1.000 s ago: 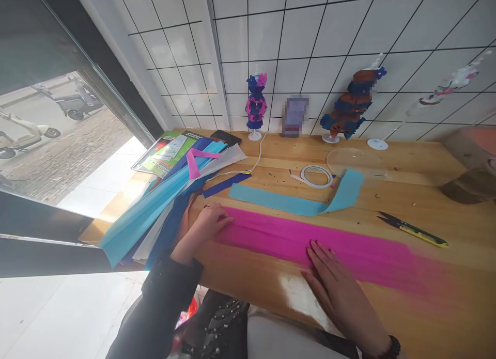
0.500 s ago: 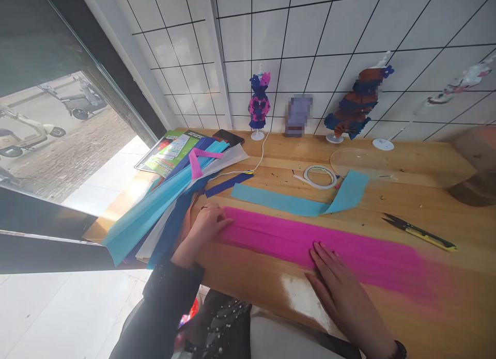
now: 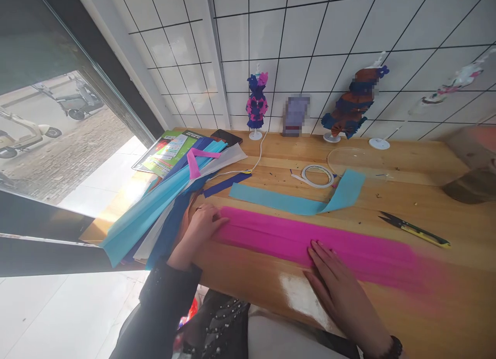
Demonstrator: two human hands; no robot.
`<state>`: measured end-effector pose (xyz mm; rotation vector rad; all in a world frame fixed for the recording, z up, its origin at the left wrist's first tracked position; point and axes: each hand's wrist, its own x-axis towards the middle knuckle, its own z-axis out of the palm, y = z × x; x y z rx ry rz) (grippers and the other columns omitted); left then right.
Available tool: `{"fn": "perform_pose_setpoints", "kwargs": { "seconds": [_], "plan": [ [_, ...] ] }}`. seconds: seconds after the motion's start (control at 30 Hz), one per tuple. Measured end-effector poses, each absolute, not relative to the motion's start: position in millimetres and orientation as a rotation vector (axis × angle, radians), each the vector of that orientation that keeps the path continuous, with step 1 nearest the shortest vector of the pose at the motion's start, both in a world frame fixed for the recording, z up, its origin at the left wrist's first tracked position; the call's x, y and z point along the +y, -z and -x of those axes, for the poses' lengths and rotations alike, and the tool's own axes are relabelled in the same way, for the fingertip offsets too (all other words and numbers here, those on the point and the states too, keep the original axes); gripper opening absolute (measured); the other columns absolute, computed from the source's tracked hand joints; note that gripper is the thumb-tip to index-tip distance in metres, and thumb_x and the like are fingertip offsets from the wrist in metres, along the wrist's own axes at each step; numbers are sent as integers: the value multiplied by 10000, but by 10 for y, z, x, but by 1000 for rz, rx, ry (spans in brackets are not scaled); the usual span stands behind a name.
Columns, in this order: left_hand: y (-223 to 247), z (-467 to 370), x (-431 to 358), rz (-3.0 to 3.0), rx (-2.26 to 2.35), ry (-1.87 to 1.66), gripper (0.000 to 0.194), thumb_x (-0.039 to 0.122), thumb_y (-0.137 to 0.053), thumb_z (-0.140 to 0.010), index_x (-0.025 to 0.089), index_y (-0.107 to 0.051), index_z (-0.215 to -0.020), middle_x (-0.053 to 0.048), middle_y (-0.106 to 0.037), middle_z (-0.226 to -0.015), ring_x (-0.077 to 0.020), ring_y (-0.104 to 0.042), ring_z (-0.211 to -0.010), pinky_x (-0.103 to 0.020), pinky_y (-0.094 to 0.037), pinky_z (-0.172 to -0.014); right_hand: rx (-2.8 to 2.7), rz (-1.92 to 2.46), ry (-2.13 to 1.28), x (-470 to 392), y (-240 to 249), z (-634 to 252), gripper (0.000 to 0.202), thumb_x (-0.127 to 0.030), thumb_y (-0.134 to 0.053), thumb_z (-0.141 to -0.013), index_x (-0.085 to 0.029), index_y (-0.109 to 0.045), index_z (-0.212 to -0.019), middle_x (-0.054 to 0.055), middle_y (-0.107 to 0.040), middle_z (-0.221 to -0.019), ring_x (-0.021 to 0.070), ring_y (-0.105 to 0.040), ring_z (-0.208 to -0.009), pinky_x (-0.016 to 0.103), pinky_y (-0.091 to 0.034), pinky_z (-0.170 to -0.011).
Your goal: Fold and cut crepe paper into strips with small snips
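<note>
A long magenta strip [image 3: 271, 232], folded paper or thin cloth, lies along the front of the wooden table. My left hand [image 3: 199, 227] has its fingers curled at the strip's left end, the thumb resting along the edge. Flat on the strip's lower middle is my right hand [image 3: 337, 281], fingers stretched out and the thumb just off its front edge. The strip's right end blurs out. Behind it lies a light blue strip [image 3: 279, 200] with its right end folded upward. Yellow-and-black thread snips [image 3: 414, 229] rest to the right, apart from both hands.
A roll of white tape [image 3: 318, 186] and a narrow dark blue strip [image 3: 227, 185] lie farther back. Coloured sheets [image 3: 155, 201] pile at the left over a green booklet [image 3: 166, 157]. Decorated stands [image 3: 257, 108] line the tiled wall. A brown object [image 3: 470, 186] sits far right.
The whole view has shifted slightly, so things sit a little farther left. Both hands keep their places on the magenta strip.
</note>
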<state>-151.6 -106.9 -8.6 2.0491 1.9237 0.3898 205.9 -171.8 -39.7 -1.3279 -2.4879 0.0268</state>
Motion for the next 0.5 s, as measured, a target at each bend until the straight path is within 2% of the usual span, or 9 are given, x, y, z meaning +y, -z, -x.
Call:
{"fn": "perform_pose_setpoints", "kwargs": {
  "seconds": [0.23, 0.5],
  "plan": [
    [141, 1543, -1060, -2042, 1925, -395, 363, 499, -511, -789, 184, -533, -611, -30, -581, -704, -198, -523, -742, -326, -372, -729, -2455, 1417, 32, -1645, 313, -1952, 508, -429, -407, -878, -117, -442, -1276, 141, -548, -1215, 255, -469, -1153, 440, -377, -982],
    [169, 1556, -1068, -2057, 1948, -391, 356, 502, -513, -783, 185, -543, -626, -35, -572, -710, -200, -525, -749, -321, -381, -714, -2512, 1608, 188, -1596, 166, -1673, 439, -416, -436, -861, -150, -546, -1193, 152, -566, -1023, 270, -494, -971, 407, -447, -801]
  ]
}}
